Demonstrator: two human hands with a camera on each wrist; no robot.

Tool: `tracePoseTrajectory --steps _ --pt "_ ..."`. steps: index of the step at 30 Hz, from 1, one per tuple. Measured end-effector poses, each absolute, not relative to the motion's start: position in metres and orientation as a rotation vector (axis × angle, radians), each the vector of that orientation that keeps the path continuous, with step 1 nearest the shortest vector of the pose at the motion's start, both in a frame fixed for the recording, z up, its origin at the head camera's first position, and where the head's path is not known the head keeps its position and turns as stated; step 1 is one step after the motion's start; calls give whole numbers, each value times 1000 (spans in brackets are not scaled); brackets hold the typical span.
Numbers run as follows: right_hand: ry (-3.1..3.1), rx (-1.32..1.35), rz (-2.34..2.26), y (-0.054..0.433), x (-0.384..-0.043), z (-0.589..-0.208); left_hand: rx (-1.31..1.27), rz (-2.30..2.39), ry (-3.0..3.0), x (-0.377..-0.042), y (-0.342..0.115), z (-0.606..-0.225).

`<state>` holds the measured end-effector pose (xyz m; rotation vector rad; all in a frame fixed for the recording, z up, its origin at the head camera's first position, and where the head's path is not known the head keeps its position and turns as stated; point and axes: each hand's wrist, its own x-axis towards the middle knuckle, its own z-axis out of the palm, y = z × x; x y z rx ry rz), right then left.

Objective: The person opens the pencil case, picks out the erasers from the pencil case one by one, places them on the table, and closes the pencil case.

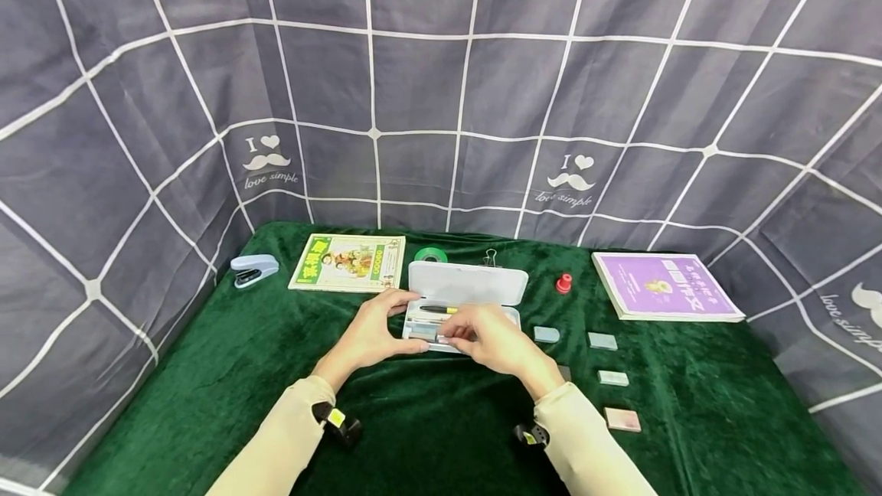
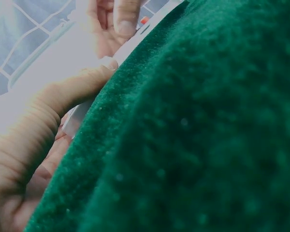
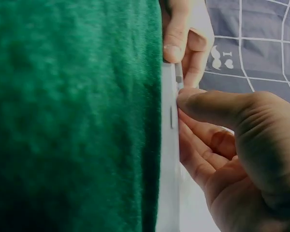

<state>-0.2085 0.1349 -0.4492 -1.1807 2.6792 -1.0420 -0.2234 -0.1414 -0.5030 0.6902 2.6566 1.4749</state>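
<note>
A white pencil case (image 1: 468, 283) lies on the green cloth with its lid raised at the back. Inside it are a black-and-yellow pen (image 1: 436, 309) and a small blue-grey block (image 1: 421, 334). My left hand (image 1: 368, 334) grips the case's left end, thumb along the front edge and fingers farther back. Over the middle of the case, my right hand (image 1: 491, 337) pinches a small pale piece, mostly covered by the fingertips. In the right wrist view, the thumb of that hand (image 3: 241, 145) sits just above the front wall of the case (image 3: 168, 159).
Right of the case lie several small blocks, among them a pale blue one (image 1: 547, 334) and a pinkish one (image 1: 622, 419), plus a red stamp-like piece (image 1: 564, 283) and a purple book (image 1: 664, 287). Behind are green tape (image 1: 430, 254) and a binder clip (image 1: 490, 257); leftward, a booklet (image 1: 347, 262) and stapler (image 1: 253, 269).
</note>
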Motion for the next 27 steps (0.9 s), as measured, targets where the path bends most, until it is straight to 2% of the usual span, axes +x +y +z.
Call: tracePoseTrajectory --steps 6,17,27 --pt "2741 -1220 -970 135 -207 -448 694 1474 2663 -223 -141 -503" --pt "2772 -1132 -960 139 -205 -442 687 1474 2667 -224 -140 -503" --pt "2866 -1118 -1225 180 -194 -422 666 1465 2673 -222 -140 -502"
